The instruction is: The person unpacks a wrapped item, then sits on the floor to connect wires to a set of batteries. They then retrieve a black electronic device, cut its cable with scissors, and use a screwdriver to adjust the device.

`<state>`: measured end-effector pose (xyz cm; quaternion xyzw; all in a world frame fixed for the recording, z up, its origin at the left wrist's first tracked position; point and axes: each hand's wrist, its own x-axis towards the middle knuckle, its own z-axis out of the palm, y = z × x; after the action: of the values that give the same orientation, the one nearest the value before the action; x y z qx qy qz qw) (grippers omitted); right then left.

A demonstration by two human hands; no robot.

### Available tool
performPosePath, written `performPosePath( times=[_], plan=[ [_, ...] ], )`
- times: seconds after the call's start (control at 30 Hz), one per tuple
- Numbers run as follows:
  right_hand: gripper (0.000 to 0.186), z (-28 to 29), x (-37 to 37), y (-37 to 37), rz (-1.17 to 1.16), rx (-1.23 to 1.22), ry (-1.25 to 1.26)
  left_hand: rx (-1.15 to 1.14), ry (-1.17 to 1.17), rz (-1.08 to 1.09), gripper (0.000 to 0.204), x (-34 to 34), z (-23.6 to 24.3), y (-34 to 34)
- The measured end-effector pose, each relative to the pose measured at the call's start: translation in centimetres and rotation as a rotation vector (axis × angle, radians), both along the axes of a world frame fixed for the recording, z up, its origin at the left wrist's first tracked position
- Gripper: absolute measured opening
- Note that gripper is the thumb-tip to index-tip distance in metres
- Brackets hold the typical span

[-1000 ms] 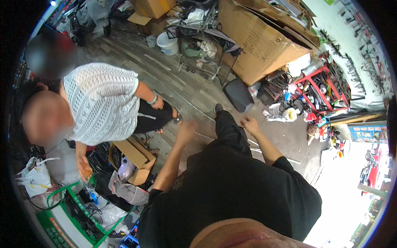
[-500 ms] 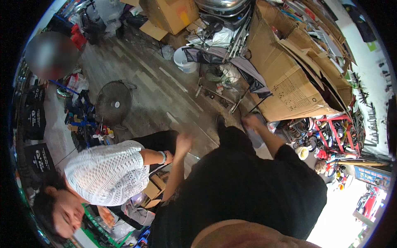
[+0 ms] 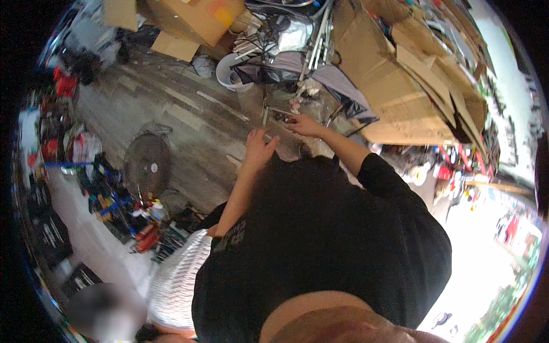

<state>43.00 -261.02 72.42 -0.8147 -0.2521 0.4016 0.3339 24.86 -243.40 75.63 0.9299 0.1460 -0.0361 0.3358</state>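
Note:
My left hand (image 3: pixel 260 146) is raised in front of my dark shirt, fingers apart and slightly bent, with nothing clearly in it. Slightly higher and to its right, my right hand (image 3: pixel 304 124) has its fingers curled by a small dark shape; whether it holds this is hard to make out. Beyond both hands are a metal frame (image 3: pixel 276 111) and grey-and-black fabric (image 3: pixel 334 86) with pale poles (image 3: pixel 314 48), lying beside a white bucket (image 3: pixel 226 77).
A large cardboard box (image 3: pixel 389 103) fills the upper right. A round floor fan (image 3: pixel 146 163) and tool clutter (image 3: pixel 146 234) lie at left on and along the plank floor (image 3: pixel 177 108). Another person's white knit top (image 3: pixel 177 286) shows low left. A bright doorway (image 3: pixel 480 268) is at right.
My hands have moved forward and closer together toward the frame and fabric. The view has turned, and the other person now sits low at the left edge, mostly behind my body.

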Motion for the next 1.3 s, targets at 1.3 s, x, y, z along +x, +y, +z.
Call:
performPosePath(
  times=[1.3],
  plan=[
    [0.036,-7.9,23.7,-1.7,-0.790,0.316,0.293,-0.108,0.292,-0.278,0.046,22.8,3.9,14.8]
  ],
)
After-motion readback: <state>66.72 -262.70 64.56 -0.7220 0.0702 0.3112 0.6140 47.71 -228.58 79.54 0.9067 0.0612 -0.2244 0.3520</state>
